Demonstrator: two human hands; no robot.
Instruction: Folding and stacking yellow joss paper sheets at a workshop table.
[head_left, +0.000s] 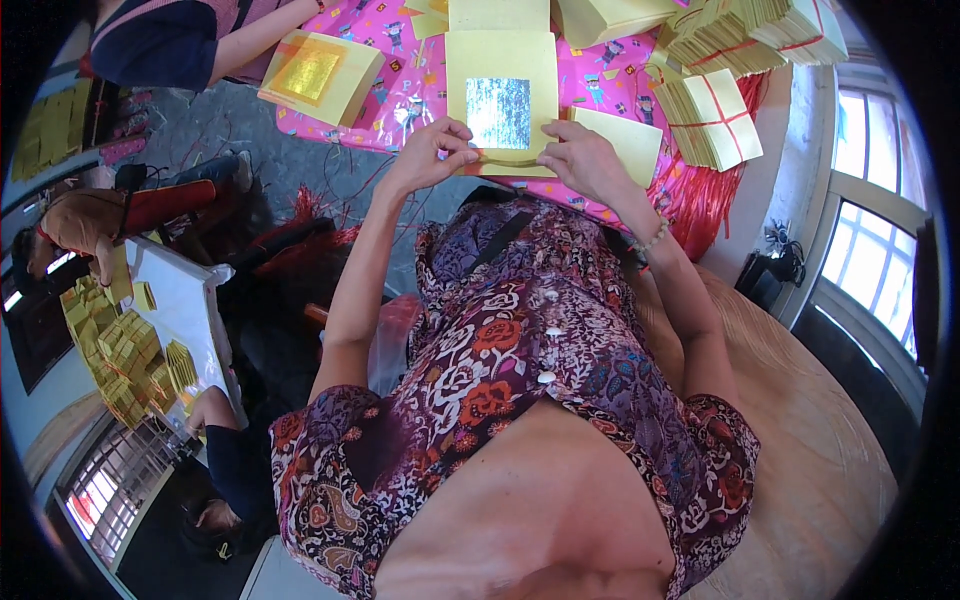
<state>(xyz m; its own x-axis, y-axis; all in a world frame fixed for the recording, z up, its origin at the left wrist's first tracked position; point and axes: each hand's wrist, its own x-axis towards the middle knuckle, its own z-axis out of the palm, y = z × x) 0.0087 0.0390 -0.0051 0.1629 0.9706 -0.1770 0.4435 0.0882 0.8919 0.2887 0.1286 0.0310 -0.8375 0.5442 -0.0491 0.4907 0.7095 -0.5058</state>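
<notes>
The pink cloth [412, 68] spreads out all around the silver square. My yellow paper [502, 58] lies under the silver square, its long way pointing away from me. My right hand [588, 160] is just right of the silver square and my left hand [432, 158] just left, both about as near. Each grip is narrow, pinching the paper's near edge, just below the silver square [498, 114].
</notes>
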